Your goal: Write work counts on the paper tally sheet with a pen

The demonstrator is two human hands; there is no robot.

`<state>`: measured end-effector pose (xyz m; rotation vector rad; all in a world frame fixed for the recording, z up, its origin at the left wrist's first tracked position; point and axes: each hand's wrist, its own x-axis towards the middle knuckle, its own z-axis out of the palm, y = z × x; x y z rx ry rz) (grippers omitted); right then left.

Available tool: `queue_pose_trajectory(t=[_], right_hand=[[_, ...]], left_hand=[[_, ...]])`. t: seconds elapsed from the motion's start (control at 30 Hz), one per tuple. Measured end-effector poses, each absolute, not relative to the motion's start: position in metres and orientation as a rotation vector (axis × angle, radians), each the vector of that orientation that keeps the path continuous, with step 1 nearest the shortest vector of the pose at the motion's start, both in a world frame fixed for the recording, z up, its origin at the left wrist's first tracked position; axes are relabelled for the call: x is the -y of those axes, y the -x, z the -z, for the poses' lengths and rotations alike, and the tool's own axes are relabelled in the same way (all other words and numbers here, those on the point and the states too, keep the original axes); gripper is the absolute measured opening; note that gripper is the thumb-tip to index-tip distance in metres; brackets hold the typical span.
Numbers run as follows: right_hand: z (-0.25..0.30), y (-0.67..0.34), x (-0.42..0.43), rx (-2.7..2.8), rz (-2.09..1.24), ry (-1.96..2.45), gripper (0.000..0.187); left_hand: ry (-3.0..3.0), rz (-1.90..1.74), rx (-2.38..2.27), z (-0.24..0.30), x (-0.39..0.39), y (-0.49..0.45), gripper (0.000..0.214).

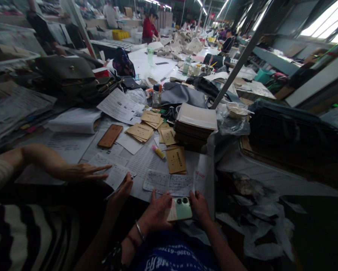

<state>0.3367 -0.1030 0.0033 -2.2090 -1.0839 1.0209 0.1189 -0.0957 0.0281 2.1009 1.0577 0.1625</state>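
My left hand (159,210), with a silver bangle at the wrist, is closed round the left end of a pale green phone (185,210). The phone's camera side faces up. Its thumb and fingertips reach the near edge of an open handwritten booklet (169,182). At the booklet's right end, my right hand (200,206) pinches the edge of a page. Left of me, another person's hand (120,192) holds a pen (133,176) over a sheet of handwritten paper (112,171). That person's other hand (87,171) lies spread on the same sheet.
Brown paper booklets (176,160), a yellow glue stick (158,151) and a brown phone (110,136) lie ahead. A stack of booklets (197,116) stands at the table's right side. Beyond are a glass jar (156,98) and black bags (67,73). Plastic wrapping (261,226) hangs at right.
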Motion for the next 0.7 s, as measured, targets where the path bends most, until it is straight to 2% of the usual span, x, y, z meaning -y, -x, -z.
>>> queue_pose_trajectory(t=[0.37,0.57,0.7], right_hand=[[-0.004,-0.336,0.104,1.082,-1.054,2.173,0.048],[-0.005,-0.336,0.103,1.086,-1.03,2.165,0.047],[-0.007,-0.335,0.102,1.087,-1.042,2.156,0.043]], left_hand=[[-1.881,-0.2,-1.102,-0.045,0.09,-0.12,0.078],[-1.882,-0.191,-1.081,-0.048,0.091,-0.12,0.082],[-1.894,-0.214,-1.096,-0.047,0.093,-0.119,0.075]])
